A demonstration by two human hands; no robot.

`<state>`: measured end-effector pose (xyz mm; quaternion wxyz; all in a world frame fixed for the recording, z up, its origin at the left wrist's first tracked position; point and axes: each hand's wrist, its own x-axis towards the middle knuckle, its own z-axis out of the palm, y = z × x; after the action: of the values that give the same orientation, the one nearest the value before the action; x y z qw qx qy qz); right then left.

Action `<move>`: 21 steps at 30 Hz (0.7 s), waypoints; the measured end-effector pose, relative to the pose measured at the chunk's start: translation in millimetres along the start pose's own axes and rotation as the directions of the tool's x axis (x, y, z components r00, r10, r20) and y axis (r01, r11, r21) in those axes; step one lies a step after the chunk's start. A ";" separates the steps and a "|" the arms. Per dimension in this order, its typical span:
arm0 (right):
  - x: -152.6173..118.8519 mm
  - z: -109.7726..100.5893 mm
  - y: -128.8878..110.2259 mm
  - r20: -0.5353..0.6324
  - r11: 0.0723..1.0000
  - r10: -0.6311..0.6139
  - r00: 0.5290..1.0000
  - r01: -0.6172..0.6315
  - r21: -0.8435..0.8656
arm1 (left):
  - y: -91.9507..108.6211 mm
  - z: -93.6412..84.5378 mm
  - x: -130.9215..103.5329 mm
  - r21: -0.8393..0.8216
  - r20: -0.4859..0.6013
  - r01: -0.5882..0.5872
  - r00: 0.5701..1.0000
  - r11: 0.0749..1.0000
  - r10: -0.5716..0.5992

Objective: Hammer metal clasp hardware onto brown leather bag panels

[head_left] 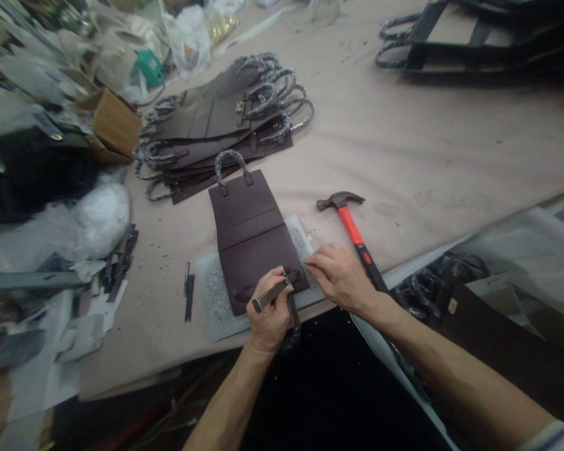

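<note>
Currently | left fingers (277, 274): gripping metal tool (269, 296) | right fingers (316, 259): pinched, contents unclear | pale label (452, 305), far right: illegible

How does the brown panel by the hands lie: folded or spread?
Spread: both halves of the panel show, either side of a crosswise crease.

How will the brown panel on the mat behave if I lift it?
The brown panel will probably flex, bending most along the line across its middle. It looks thin, so likely light. Its far handle may feel slick through the shiny wrapping.
</note>
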<state>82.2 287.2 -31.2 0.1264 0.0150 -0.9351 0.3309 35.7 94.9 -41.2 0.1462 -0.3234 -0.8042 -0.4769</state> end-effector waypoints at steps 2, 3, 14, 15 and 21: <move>20.0 0.9 -1.4 0.063 0.997 0.032 0.997 -0.027 -0.079 | 1.2 -0.2 -0.4 0.006 -0.002 -0.008 1.000 1.000 0.008; 28.7 1.7 -2.1 0.114 0.994 0.038 0.993 -0.025 -0.110 | 1.6 -0.3 -0.5 0.005 -0.004 -0.010 1.000 1.000 0.011; 68.3 -0.9 -3.5 0.397 0.979 0.049 0.917 0.035 -0.201 | 1.0 0.6 -5.6 -0.031 -0.025 0.032 0.999 0.999 -0.033; 70.5 -0.8 -3.6 0.411 0.977 0.054 0.910 0.036 -0.209 | 0.7 0.9 -6.7 -0.029 -0.027 0.028 0.999 0.999 -0.029; 75.6 0.8 -4.5 0.441 0.968 0.048 0.896 0.068 -0.243 | 1.5 2.9 -10.0 0.016 -0.049 0.002 0.999 1.000 -0.001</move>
<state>9.3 287.4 -10.4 -0.0875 0.0788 -0.9734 0.1966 44.3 94.1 -47.1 0.1681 -0.3098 -0.8045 -0.4781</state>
